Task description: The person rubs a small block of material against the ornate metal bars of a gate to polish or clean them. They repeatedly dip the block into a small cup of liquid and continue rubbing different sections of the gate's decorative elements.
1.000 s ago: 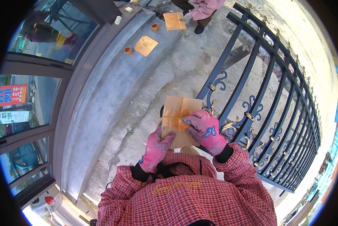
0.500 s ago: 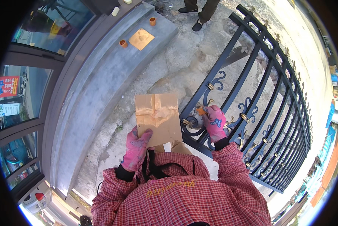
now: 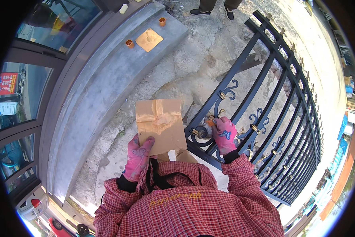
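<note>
My left hand (image 3: 138, 157), in a pink patterned glove, grips the lower left corner of a brown cardboard piece (image 3: 161, 138). A shiny gold-coloured smear marks the cardboard's upper half. My right hand (image 3: 225, 136), gloved alike, pinches a small orange scrap (image 3: 211, 122), sponge or cloth, I cannot tell which. It is at the near left end of a dark metal railing (image 3: 255, 83), beside a scroll (image 3: 200, 132) with gold-coloured bands. The right fingertips are partly hidden by the hand.
On the grey stone ledge (image 3: 106, 79) at the left lie a gold-coloured square sheet (image 3: 149, 40) and two small orange cups (image 3: 130, 43). Framed glass doors (image 3: 23, 93) border the ledge. Another person's shoes (image 3: 200, 12) stand on rough ground at the far side.
The cardboard and left hand have shifted slightly left in view. My right hand stays by the scroll with the orange scrap, a little lower. The other person's feet have moved right.
</note>
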The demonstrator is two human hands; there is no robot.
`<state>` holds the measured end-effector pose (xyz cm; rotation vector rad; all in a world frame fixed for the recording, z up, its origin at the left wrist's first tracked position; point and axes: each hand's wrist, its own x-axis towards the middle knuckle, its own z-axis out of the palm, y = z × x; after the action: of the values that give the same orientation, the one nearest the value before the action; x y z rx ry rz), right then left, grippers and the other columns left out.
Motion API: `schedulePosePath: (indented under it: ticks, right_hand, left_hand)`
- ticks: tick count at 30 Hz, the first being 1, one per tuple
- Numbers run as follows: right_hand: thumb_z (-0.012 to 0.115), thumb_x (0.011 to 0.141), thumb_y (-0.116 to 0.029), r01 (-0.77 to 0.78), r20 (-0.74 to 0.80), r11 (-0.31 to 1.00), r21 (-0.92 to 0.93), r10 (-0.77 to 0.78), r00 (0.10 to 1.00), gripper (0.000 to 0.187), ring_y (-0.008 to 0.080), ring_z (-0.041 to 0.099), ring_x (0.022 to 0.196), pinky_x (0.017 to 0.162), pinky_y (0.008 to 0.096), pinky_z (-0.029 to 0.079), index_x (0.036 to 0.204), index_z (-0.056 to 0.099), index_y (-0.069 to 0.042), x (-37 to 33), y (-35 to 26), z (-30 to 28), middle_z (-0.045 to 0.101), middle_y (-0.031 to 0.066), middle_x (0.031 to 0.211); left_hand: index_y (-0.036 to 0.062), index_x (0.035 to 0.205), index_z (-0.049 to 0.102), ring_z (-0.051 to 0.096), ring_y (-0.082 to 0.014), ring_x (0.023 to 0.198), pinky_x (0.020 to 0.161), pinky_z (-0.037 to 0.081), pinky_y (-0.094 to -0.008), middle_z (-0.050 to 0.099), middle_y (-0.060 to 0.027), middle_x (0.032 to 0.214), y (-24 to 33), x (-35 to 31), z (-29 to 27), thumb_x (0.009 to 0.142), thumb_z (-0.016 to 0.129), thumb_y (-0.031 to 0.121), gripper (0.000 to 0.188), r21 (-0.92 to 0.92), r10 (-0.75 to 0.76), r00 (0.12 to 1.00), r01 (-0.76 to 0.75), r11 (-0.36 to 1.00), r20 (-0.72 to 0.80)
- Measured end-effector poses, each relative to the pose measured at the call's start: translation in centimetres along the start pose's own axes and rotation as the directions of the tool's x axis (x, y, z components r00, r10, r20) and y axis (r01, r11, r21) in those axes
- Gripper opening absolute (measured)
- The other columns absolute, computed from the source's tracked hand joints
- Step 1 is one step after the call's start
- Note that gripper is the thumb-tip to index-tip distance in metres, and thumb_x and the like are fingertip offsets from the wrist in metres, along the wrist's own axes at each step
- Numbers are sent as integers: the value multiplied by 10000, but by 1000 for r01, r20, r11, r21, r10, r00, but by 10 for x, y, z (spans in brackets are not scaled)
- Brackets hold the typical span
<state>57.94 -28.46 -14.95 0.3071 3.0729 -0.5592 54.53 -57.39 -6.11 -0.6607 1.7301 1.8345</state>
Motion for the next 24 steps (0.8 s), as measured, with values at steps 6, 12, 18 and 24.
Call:
schedulePosePath:
  ticks: [6, 12, 18, 24]
  right_hand:
    - [681, 658, -165, -36, 74, 999, -30, 38, 997, 198, 290, 586, 800, 637, 402, 478, 852, 643, -157, 3, 6, -3, 584, 60, 810]
    - [693, 645, -145, 29, 58, 999, 16, -30, 998, 220, 289, 582, 802, 640, 395, 475, 859, 644, -144, 6, 10, 2, 580, 68, 829]
    - [694, 645, -128, -156, 83, 979, 133, 146, 986, 261, 288, 598, 798, 644, 383, 477, 903, 655, -138, -5, 24, -30, 590, 75, 820]
    - [689, 662, -132, -42, 210, 998, -48, 51, 976, 225, 293, 588, 840, 668, 396, 480, 883, 649, -144, 1, 28, -20, 594, 66, 852]
  left_hand:
    - [-33, 1043, 528, 625, -140, 643, 481, 534, -232, 623, -73, 879, 5, 2, -1, 882, 525, 124, 224, 63, -1, 998, -3, 998, 62]
    - [-31, 1040, 523, 619, -135, 615, 476, 524, -227, 620, -69, 845, -2, 2, 4, 879, 535, 143, 237, 55, 84, 993, -89, 995, 85]
    - [-27, 1042, 533, 615, -123, 601, 464, 512, -224, 622, -66, 841, -2, 1, 3, 881, 550, 161, 248, 6, 35, 999, -35, 999, 22]
    - [-20, 1069, 527, 619, -125, 608, 464, 518, -229, 624, -70, 855, -5, 0, 3, 884, 550, 163, 262, 34, 43, 996, -46, 998, 79]
